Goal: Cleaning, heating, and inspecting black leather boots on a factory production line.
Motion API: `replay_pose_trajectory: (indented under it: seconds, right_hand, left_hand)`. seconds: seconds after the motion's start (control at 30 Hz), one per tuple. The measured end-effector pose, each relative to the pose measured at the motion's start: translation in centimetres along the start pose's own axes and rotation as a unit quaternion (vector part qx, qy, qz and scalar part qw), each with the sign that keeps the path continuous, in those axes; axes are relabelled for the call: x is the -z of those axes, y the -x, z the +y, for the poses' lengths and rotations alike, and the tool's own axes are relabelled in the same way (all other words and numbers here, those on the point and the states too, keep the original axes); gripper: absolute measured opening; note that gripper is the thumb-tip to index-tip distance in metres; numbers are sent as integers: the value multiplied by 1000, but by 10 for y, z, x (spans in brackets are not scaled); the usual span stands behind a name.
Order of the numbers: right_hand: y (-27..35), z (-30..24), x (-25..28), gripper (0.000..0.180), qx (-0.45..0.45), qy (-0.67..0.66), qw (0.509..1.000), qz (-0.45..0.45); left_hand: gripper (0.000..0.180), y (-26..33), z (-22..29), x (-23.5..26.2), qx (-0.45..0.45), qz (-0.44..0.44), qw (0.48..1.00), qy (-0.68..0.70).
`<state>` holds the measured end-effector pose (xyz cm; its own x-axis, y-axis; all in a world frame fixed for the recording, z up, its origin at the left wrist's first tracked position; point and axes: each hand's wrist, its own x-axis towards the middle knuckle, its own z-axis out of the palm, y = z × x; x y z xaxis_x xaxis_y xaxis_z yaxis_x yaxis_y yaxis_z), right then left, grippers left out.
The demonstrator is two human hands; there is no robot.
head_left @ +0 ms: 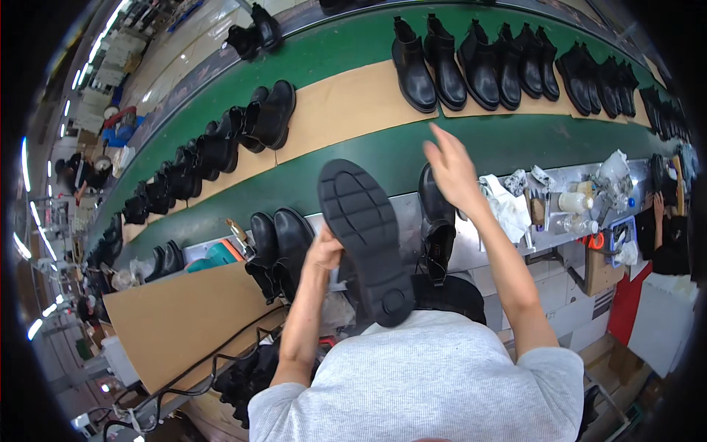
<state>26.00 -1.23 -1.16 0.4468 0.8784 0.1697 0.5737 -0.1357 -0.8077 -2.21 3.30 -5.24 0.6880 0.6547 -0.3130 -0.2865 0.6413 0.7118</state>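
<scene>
In front of my chest I hold a black boot [366, 236] tilted up, its ribbed sole facing me. My left hand [325, 249] is closed round its side; the boot's upper is mostly hidden behind the sole. My right hand [451, 168] is raised with fingers apart and holds nothing. Beneath and beside it a second black boot [439, 221] lies on the bench edge, toe pointing away. To the left of my left hand, a pair of black boots [293, 239] rests at the bench's near edge.
Several black ankle boots [479, 66] line the far right on brown cardboard [339, 107] over the green bench. Another row [180, 173] runs down the left. White cloth [507, 210], bottles [577, 202] and brushes [537, 210] sit at right. A cardboard sheet [188, 320] stands at left.
</scene>
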Motion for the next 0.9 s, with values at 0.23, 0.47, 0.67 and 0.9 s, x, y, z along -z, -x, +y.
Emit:
replay_pose_trajectory:
  seconds: [0.23, 0.47, 0.67, 0.9]
  right_hand:
    - [128, 49, 5, 94, -217, -19, 938, -271]
    - [126, 31, -22, 51, -265, 55, 936, -224]
    - [89, 15, -69, 53, -82, 58, 951, -292]
    - [-88, -16, -93, 44, -103, -8, 962, -254]
  left_hand:
    - [75, -14, 26, 42, 70, 13, 840, -538]
    - [98, 1, -55, 55, 251, 251, 900, -252]
    - [94, -21, -62, 24, 236, 268, 918, -174]
    - [91, -134, 52, 55, 146, 248, 937, -197]
